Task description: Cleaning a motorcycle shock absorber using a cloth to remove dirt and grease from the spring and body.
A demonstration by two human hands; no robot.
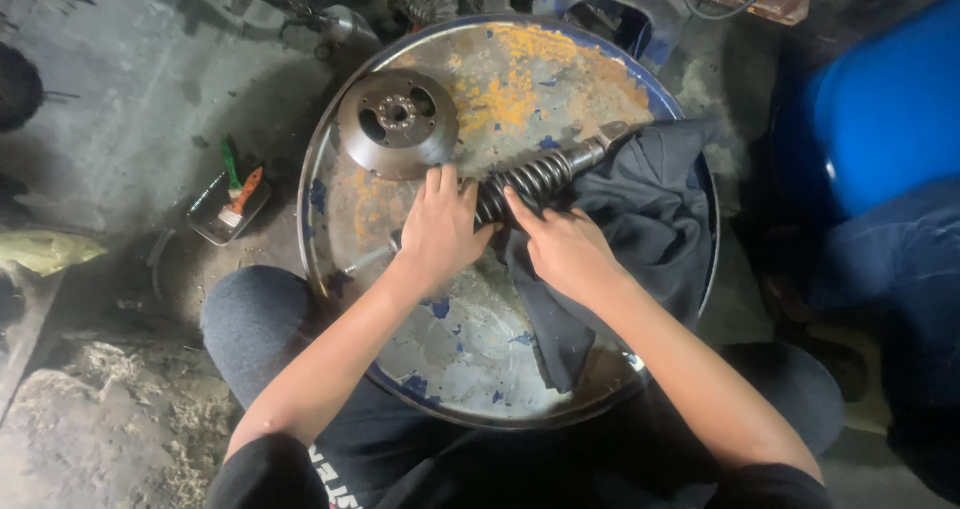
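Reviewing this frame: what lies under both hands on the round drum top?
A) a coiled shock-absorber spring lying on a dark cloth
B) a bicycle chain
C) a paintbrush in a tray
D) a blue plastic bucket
A: the left hand and right hand both rest on a coil spring shock absorber that lies across the rusty drum top, partly on a dark cloth, with a metal disc beside it.
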